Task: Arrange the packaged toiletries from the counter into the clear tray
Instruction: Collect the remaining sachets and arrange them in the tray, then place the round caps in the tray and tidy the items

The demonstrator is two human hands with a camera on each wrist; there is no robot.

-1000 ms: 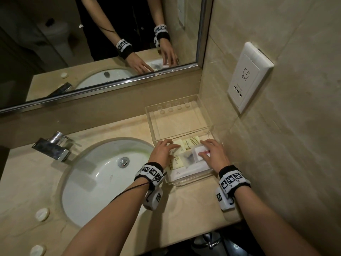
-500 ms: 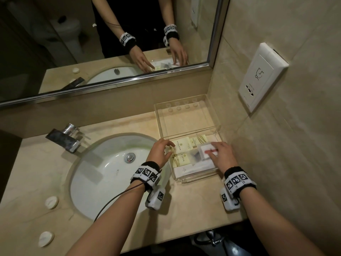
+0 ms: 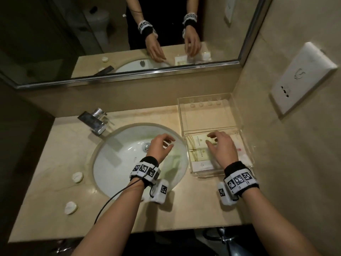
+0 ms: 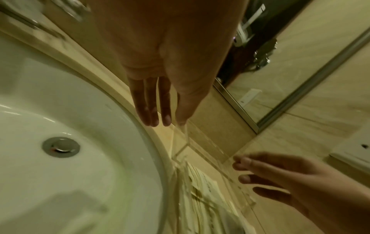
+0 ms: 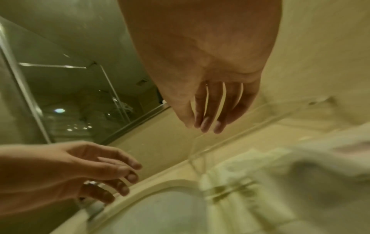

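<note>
A clear tray [image 3: 209, 109] stands on the counter against the right wall. Its near half holds several packaged toiletries [image 3: 197, 150]: cream and pale-yellow sachets, with white packets [image 3: 244, 157] at the right. My right hand [image 3: 219, 146] hovers just above these packets with loose fingers, holding nothing. My left hand [image 3: 162, 146] hangs over the sink's right rim, left of the tray, fingers loosely curled and empty. In the left wrist view the left hand [image 4: 158, 110] points at the tray's corner [image 4: 184, 139]. The right wrist view shows the right hand [image 5: 208, 117] above the blurred packets [image 5: 280, 174].
A white sink [image 3: 125, 159] with a chrome tap [image 3: 94, 121] fills the counter's middle. Two round white soaps [image 3: 77, 177] [image 3: 70, 207] lie on the left of the counter. A mirror [image 3: 129, 34] runs along the back wall. A socket plate [image 3: 302, 76] is on the right wall.
Both hands have lifted off the packets in the tray. The left hand has drawn back leftward over the sink, and the right hand now hovers above the packets.
</note>
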